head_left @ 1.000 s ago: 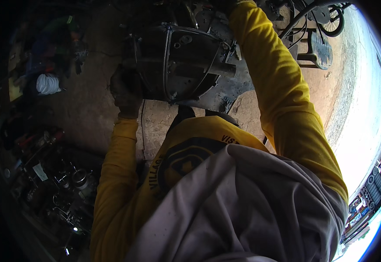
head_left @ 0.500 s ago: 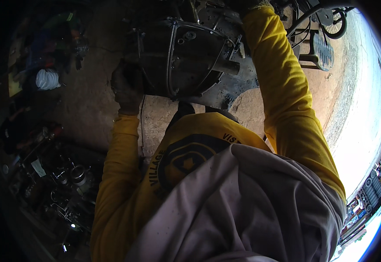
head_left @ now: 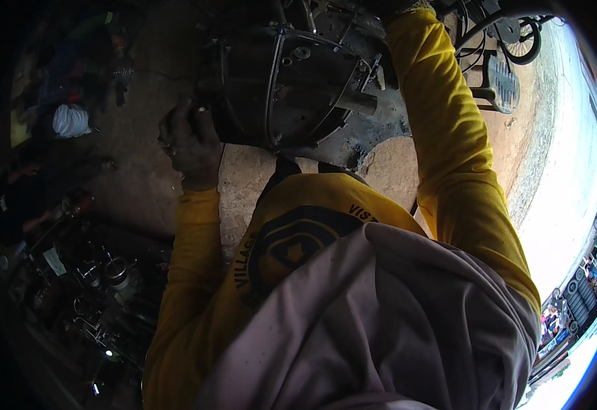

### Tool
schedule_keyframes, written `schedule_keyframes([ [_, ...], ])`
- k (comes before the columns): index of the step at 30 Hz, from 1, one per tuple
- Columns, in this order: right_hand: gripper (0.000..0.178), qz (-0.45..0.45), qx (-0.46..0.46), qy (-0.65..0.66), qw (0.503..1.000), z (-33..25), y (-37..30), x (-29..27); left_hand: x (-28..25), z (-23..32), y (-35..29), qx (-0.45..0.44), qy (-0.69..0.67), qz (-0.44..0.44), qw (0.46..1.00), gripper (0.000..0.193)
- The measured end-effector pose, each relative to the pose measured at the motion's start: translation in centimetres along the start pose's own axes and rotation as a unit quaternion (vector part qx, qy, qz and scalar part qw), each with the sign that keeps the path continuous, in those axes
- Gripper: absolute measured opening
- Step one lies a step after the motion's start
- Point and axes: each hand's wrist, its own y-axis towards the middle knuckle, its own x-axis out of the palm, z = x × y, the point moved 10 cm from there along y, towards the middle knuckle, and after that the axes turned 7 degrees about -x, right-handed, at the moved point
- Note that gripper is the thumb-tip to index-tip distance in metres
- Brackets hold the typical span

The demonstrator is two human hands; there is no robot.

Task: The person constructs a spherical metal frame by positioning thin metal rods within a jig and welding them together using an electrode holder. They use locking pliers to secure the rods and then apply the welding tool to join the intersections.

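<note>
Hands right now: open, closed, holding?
Left hand: beside the dark metal frame, fingers partly bent; grip can't be told.
Right hand: cut off at top edge; can't be told.

At right, the ground point(head_left: 558, 171) is washed out by daylight. The left is sunk in shadow. Rimward lines are bent.

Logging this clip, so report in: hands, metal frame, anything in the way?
Left hand beside the metal frame, grip unclear. Right hand at the picture's top edge, mostly out of view. Possibly in the way: two rings, pipe.
</note>
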Motion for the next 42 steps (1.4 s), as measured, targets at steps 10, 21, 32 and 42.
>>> schedule_keyframes([
  [10,0.046,0.028,-0.006,-0.126,0.992,2.5,-2.9,0.9,1.7,12.3,3.1,0.125,0.047,-0.133,0.982,0.032],
  [21,0.031,-0.092,0.206,-0.124,0.966,0.8,-3.5,0.2,3.8,11.8,1.8,0.136,0.188,-0.174,0.957,0.017],
  [32,0.031,0.024,0.119,-0.159,0.98,-3.2,-3.0,-1.0,2.2,12.2,2.8,0.115,0.081,-0.112,0.984,0.026],
  [42,0.029,0.065,-0.007,-0.157,0.985,-3.8,-0.6,0.1,2.1,14.0,2.2,0.227,0.16,-0.101,0.955,0.015],
])
